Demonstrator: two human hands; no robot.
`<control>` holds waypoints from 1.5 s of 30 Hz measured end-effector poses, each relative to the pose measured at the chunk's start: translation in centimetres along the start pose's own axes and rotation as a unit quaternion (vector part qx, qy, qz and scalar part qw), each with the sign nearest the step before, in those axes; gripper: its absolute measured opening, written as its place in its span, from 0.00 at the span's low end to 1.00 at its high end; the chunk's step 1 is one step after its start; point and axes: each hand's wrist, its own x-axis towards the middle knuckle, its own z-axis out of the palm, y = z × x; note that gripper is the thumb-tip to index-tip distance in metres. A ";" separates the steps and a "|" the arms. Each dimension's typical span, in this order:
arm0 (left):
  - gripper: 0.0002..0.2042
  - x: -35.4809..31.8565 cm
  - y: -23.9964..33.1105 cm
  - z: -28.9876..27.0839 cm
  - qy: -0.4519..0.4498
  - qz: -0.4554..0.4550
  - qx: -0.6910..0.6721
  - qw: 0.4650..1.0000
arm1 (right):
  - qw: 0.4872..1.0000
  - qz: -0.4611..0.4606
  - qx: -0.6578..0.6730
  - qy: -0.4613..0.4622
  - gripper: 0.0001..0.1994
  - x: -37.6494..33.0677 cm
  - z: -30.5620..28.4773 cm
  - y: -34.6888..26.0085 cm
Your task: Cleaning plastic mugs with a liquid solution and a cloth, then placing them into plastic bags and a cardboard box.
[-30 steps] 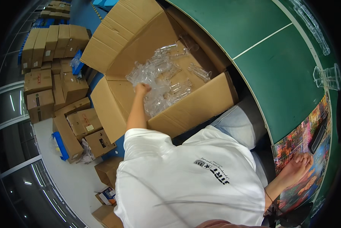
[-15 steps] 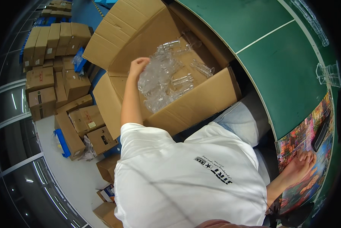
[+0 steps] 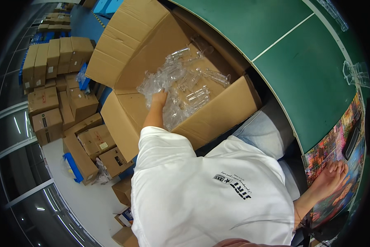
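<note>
My left hand [image 3: 159, 98] reaches down into a large open cardboard box [image 3: 218, 111]. Its fingers are curled into crumpled clear plastic wrapping [image 3: 152, 84], closed on it as far as I can see; the fingertips are partly hidden. Around the wrapping lie several clear glass-like pieces with tubular stems, such as one tubular piece [image 3: 218, 77] at the right and another [image 3: 198, 94] nearer me. Over on the right, my right hand [image 3: 334, 176] rests with curled fingers on a colourful printed mat [image 3: 316, 164], nothing visible in it. A black elongated object [image 3: 351, 142] lies just beyond.
A green table [image 3: 304, 82] with a white line runs along the right. A clear glass-like vessel [image 3: 356, 75] stands by its far edge. Stacked cardboard boxes [image 3: 45, 101] and blue trays [image 3: 73, 168] fill the left side of the floor. The box's flap [image 3: 119, 45] stands out at the back left.
My left hand has moved down and slightly right, deeper into the box, and the plastic wrapping has shifted and spread to the left. My right hand stays on the mat.
</note>
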 end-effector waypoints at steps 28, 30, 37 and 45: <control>0.03 7.9 0.3 -17.9 0.278 -0.085 -0.730 0.619 | 1.000 0.000 0.017 0.024 0.10 -0.1 0.6 -0.2; 0.05 8.2 -1.1 -18.7 0.292 -0.138 -0.752 0.574 | 0.999 -0.006 0.016 0.036 0.09 0.1 0.9 -0.1; 0.15 7.4 -2.9 -6.6 -0.030 -0.312 -0.113 0.943 | 0.999 0.002 0.033 0.005 0.12 0.3 -0.2 -0.1; 0.17 7.0 -0.1 3.7 0.042 -0.457 -0.549 0.699 | 1.000 0.005 0.021 -0.005 0.11 0.3 -0.5 -0.1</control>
